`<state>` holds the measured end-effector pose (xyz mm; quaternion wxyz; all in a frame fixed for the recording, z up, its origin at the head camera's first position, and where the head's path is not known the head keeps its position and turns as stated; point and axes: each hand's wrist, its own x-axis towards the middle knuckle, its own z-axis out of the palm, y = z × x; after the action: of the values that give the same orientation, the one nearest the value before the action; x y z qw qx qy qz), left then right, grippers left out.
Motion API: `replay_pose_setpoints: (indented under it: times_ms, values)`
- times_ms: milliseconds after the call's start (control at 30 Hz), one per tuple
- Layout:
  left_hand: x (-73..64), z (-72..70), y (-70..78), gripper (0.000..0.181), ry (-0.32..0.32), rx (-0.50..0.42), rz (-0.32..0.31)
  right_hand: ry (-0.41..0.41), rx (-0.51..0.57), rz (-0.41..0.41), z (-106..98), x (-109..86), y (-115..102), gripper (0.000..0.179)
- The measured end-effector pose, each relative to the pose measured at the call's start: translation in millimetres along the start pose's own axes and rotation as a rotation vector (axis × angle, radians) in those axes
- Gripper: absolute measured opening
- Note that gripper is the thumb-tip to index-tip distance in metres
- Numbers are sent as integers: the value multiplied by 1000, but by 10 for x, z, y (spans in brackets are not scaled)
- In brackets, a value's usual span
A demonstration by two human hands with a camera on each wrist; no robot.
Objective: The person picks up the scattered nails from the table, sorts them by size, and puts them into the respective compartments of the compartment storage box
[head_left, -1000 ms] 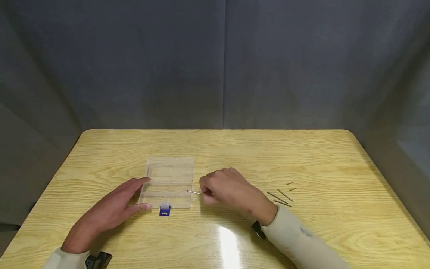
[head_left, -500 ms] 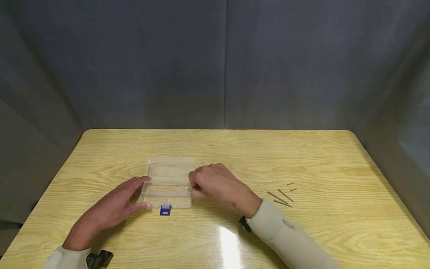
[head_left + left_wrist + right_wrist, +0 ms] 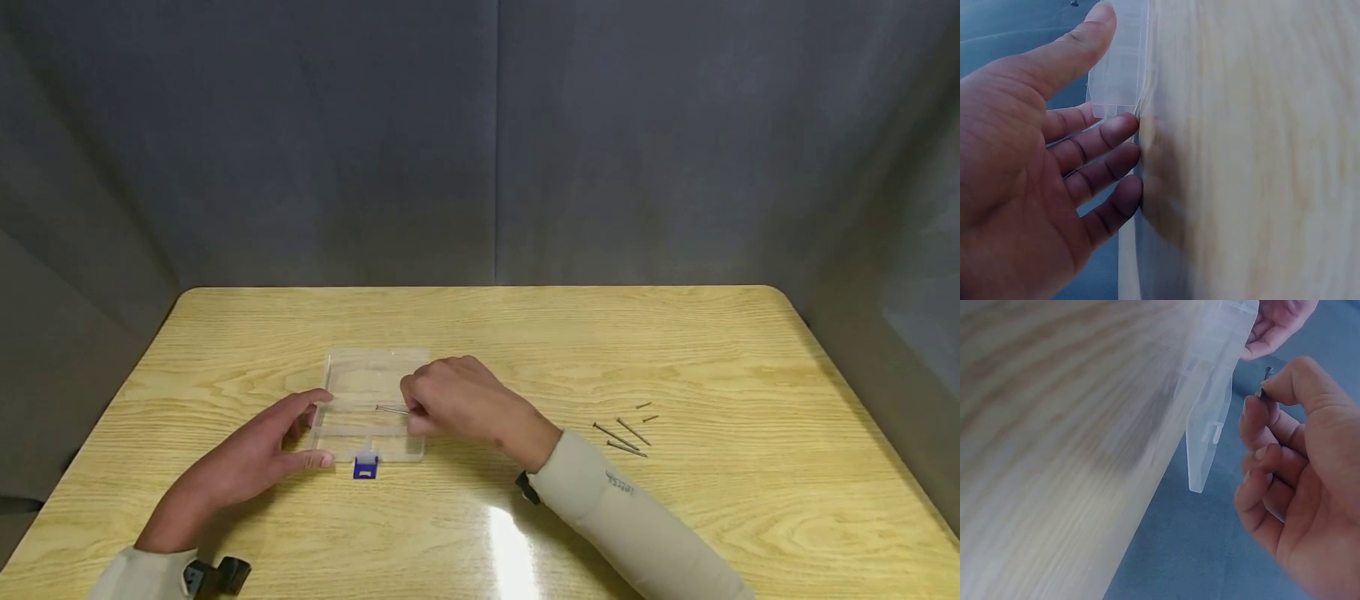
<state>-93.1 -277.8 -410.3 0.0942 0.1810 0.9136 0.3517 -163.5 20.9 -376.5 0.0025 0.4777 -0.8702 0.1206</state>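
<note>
Nail [image 3: 392,409] was pinched between thumb and fingertips of the right hand [image 3: 457,402], head exposed, and was held over the open clear box [image 3: 341,431] on the bench [image 3: 525,333]. Left hand [image 3: 255,450] was spread, thumb and fingers apart, placed about the box's left end. Nail was judged light, rigid, smooth-shanked, easily rolled in the fingertips; best held mid-shank, point minded. Box was judged light, thin-walled, prone to sliding; best steadied by side walls, not by lid [image 3: 363,373] or blue latch [image 3: 365,468].
</note>
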Motion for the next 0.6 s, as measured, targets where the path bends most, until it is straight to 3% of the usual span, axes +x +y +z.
replay_pose_setpoints:
  times_ms: [367,600]
  values:
    - [21,6,-94,72,12,-66,40,-49,45,7,1,164,4,25]
    - [14,36,-116,69,18,-85,30,-64,45,14,23,223,-9,24]
